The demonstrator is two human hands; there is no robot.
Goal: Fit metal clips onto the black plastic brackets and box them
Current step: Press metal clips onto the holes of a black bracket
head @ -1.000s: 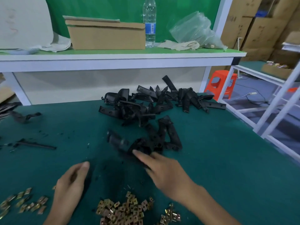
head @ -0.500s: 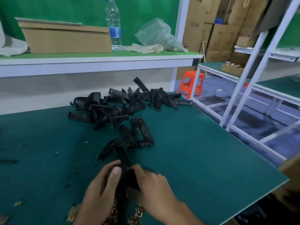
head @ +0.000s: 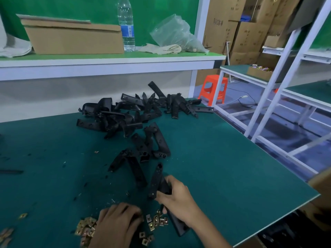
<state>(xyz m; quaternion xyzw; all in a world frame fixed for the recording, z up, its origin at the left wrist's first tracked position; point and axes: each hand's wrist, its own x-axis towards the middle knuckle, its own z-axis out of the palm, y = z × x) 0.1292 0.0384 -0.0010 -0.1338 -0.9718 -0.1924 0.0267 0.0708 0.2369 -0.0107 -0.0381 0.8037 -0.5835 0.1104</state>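
On a green worktable: one hand gripping a bracket, the other over the clips

Close to the near edge of the table, the right hand is curled around a long black plastic bracket. Thumb and fingers wrap its middle. One end sticks out past the fingers, pointing away from the person, and a dark length runs back under the wrist. Whether this is one piece or two held together cannot be told.

Just left of this hand, the left hand lies palm down with bent fingers on a scatter of small brass-coloured metal clips. Whether it has hold of a clip cannot be seen. More clips lie between the two hands, just beside the bracket's near end.

Just ahead of the right hand, a few loose brackets lie crossed over each other. Farther ahead of both hands, a large heap of brackets spreads along the back of the table. Well beyond the hands, a raised shelf carries a cardboard box, a water bottle and a crumpled clear plastic bag. Far right of the right hand, off the table, stands an orange stool.
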